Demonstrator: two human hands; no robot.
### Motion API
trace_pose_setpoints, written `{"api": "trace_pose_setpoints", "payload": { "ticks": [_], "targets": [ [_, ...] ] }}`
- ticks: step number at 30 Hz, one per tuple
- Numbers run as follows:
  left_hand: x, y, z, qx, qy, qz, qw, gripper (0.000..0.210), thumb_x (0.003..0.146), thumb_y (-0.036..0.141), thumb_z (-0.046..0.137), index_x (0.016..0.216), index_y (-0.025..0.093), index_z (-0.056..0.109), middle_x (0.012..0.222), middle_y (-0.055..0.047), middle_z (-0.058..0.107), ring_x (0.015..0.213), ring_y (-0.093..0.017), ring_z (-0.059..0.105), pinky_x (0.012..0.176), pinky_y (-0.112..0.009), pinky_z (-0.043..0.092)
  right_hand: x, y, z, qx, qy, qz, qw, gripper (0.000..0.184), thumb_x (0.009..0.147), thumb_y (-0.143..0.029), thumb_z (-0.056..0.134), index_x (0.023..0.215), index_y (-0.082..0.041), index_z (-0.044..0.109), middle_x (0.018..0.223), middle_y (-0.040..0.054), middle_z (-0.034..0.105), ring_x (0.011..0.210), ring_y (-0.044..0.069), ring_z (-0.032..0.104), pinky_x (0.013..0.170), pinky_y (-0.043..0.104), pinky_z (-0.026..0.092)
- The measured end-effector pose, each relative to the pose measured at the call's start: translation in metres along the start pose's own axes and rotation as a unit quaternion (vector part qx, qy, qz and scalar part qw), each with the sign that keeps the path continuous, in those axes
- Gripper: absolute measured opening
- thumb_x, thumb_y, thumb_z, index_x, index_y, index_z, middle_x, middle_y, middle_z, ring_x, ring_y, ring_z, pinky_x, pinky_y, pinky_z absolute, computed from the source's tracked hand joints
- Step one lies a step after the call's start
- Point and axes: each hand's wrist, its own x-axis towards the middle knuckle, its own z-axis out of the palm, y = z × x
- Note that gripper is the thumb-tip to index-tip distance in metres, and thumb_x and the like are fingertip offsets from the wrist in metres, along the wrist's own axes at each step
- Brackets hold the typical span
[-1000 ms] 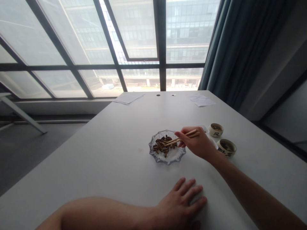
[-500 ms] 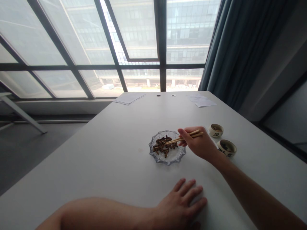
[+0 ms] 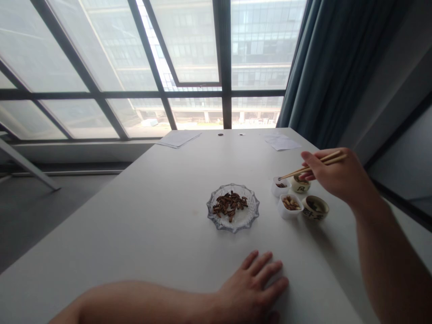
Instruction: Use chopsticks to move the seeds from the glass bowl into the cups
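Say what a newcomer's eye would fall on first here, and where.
First, the clear glass dish of dark seed-like pieces, near mid-picture on the white table. To its right, the right hand holds chopsticks, their tips at the farther white tub. Beyond the table, a bright window fills much of the upper view.

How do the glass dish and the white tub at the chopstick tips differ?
The glass dish is wider, with a scalloped rim; the white tub is narrower, with a smooth rim. The dish holds a heap of dark pieces; the tub shows only a few. Both stand upright on the table.
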Motion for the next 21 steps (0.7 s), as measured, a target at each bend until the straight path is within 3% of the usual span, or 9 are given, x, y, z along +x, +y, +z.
{"api": "trace_pose_setpoints", "payload": {
  "ticks": [3, 7, 11, 14, 21],
  "targets": [
    [0.0, 0.0, 0.0, 0.0, 0.006, 0.002, 1.0, 0.054, 0.112, 0.053, 0.042, 0.154, 0.02, 0.049, 0.162, -0.009, 0.049, 0.148, -0.035, 0.046, 0.119, -0.053, 0.042, 0.005, 0.008, 0.003, -0.001, -0.016, 0.008, 1.0, 0.037, 0.087, -0.053, 0.08, 0.073, -0.019, 0.075, 0.065, 0.0076, 0.077, 0.056, 0.025, 0.078, 0.044, 0.026, 0.058],
    [0.0, 0.0, 0.001, 0.002, 0.017, 0.004, 1.0, 0.054, 0.112, 0.053, 0.042, 0.153, 0.02, 0.05, 0.161, -0.01, 0.05, 0.147, -0.035, 0.047, 0.119, -0.053, 0.042, -0.002, -0.002, 0.01, 0.058, -0.013, 0.002, 0.998, 0.039, 0.087, -0.057, 0.08, 0.077, -0.02, 0.076, 0.066, 0.0074, 0.078, 0.056, 0.025, 0.078, 0.046, 0.027, 0.059],
    [-0.001, 0.0, 0.004, 0.004, 0.026, 0.005, 1.0, 0.055, 0.111, 0.054, 0.043, 0.154, 0.02, 0.049, 0.161, -0.01, 0.05, 0.147, -0.035, 0.047, 0.118, -0.054, 0.043, -0.02, -0.021, 0.028, 0.177, -0.13, -0.02, 0.975, 0.044, 0.089, -0.062, 0.077, 0.082, -0.018, 0.077, 0.074, 0.0085, 0.08, 0.061, 0.025, 0.079, 0.054, 0.029, 0.063],
    [-0.001, 0.0, 0.006, 0.008, 0.031, 0.006, 0.999, 0.056, 0.11, 0.054, 0.046, 0.154, 0.021, 0.05, 0.161, -0.01, 0.049, 0.147, -0.035, 0.046, 0.118, -0.053, 0.041, -0.031, -0.03, 0.046, 0.181, -0.216, -0.044, 0.959, 0.043, 0.088, -0.06, 0.078, 0.079, -0.018, 0.076, 0.07, 0.007, 0.079, 0.064, 0.024, 0.079, 0.056, 0.026, 0.061],
    [-0.002, 0.0, 0.007, 0.012, 0.033, 0.004, 0.999, 0.055, 0.11, 0.053, 0.048, 0.153, 0.02, 0.051, 0.161, -0.01, 0.05, 0.148, -0.035, 0.045, 0.121, -0.052, 0.038, -0.037, -0.022, 0.08, 0.155, -0.245, -0.038, 0.956, 0.046, 0.09, -0.06, 0.075, 0.07, -0.018, 0.071, 0.064, 0.0078, 0.077, 0.064, 0.025, 0.079, 0.059, 0.027, 0.059]
  ]
}}
